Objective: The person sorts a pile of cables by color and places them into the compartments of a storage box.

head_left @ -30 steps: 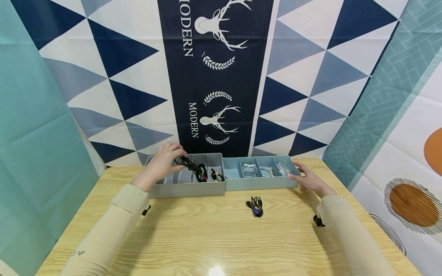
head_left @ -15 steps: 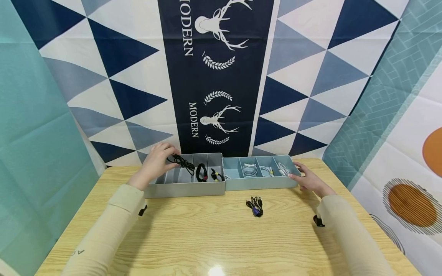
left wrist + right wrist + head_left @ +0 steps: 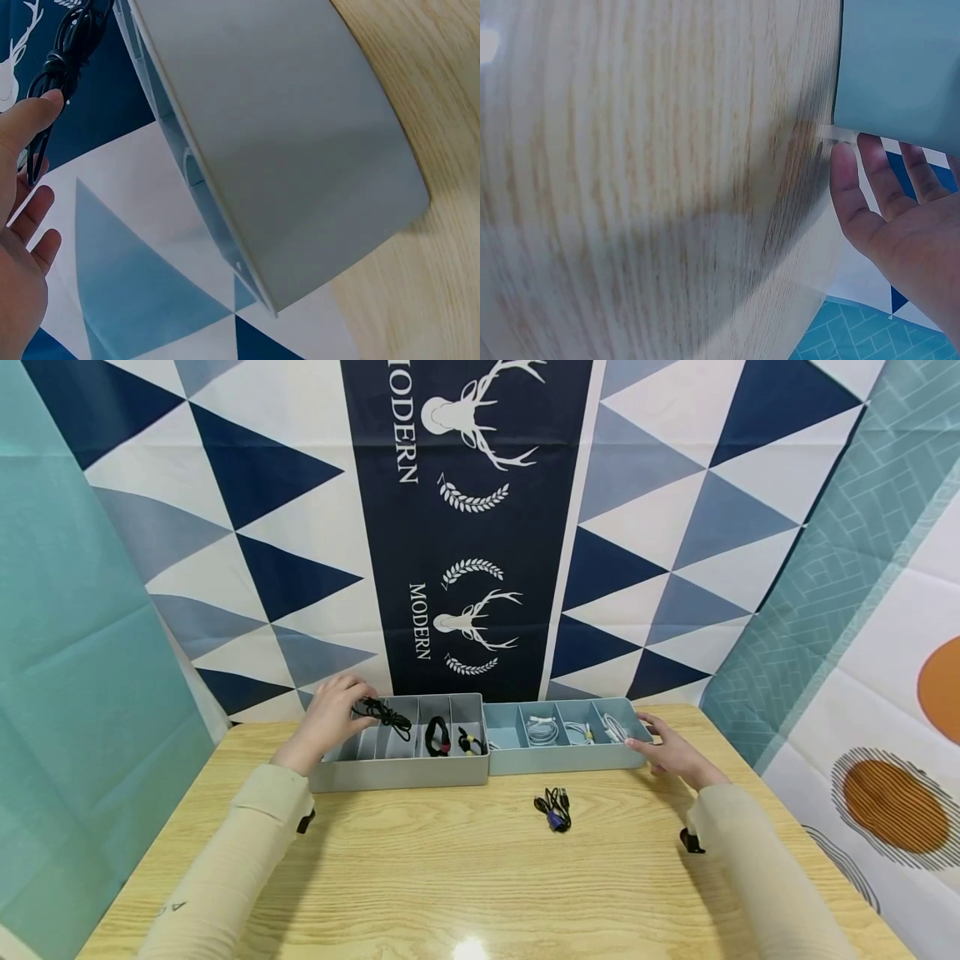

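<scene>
My left hand (image 3: 327, 718) pinches a bundled black cable (image 3: 387, 717) between thumb and fingers, above the left half of the grey divided box (image 3: 412, 772). In the left wrist view the tied middle of the black bundle shows beyond the thumb. A black cable coil with a red tie (image 3: 437, 737) and a smaller black cable with yellow parts (image 3: 469, 742) lie in compartments to the right. My right hand (image 3: 671, 752) rests at the right end of the light blue divided box (image 3: 570, 762), fingers extended beside its end wall.
Whitish coiled cables (image 3: 542, 730) sit in compartments of the blue box, which stands end to end with the grey one. A black cable with a blue connector (image 3: 556, 810) lies on the wooden table (image 3: 450, 877). Patterned cloth hangs behind.
My left hand has moved left with the black cable, away from the red-tied coil, which now shows whole in its compartment. My right hand stays in place.
</scene>
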`<move>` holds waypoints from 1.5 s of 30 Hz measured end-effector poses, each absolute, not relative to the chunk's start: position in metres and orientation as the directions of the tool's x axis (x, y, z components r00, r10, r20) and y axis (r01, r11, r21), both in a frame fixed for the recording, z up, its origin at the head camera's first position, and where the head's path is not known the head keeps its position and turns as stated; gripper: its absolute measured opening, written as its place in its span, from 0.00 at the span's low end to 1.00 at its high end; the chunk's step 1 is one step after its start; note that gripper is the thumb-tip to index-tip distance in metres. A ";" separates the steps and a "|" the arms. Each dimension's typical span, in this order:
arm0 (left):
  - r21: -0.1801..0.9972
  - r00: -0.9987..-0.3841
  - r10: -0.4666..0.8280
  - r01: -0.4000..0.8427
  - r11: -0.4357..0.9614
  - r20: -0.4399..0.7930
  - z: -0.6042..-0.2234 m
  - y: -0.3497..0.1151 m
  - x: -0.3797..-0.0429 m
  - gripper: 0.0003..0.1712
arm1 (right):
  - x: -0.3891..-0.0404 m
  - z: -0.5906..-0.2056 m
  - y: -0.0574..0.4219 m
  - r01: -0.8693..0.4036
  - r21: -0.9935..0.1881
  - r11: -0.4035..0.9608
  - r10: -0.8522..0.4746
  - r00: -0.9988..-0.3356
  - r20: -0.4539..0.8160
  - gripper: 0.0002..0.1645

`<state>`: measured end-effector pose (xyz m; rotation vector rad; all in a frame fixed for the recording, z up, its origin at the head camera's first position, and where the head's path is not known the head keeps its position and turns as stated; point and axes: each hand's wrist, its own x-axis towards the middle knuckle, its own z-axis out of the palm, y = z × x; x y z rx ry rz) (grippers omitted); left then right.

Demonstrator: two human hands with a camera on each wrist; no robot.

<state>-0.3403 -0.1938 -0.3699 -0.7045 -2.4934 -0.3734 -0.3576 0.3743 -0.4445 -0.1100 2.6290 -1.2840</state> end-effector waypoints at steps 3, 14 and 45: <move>0.125 -0.749 0.389 0.527 0.841 0.537 -0.373 -0.194 -0.341 0.19 | -0.357 -0.444 0.374 0.026 -0.790 0.612 -0.163 -0.974 -0.158 0.55; 0.111 -0.769 0.388 0.505 0.856 0.508 -0.386 -0.191 -0.349 0.19 | -0.358 -0.446 0.377 0.033 -0.793 0.608 -0.158 -0.974 -0.162 0.56; 0.152 -0.840 0.313 0.415 0.897 0.443 -0.402 -0.180 -0.356 0.17 | -0.358 -0.445 0.375 0.028 -0.785 0.619 -0.152 -0.976 -0.155 0.52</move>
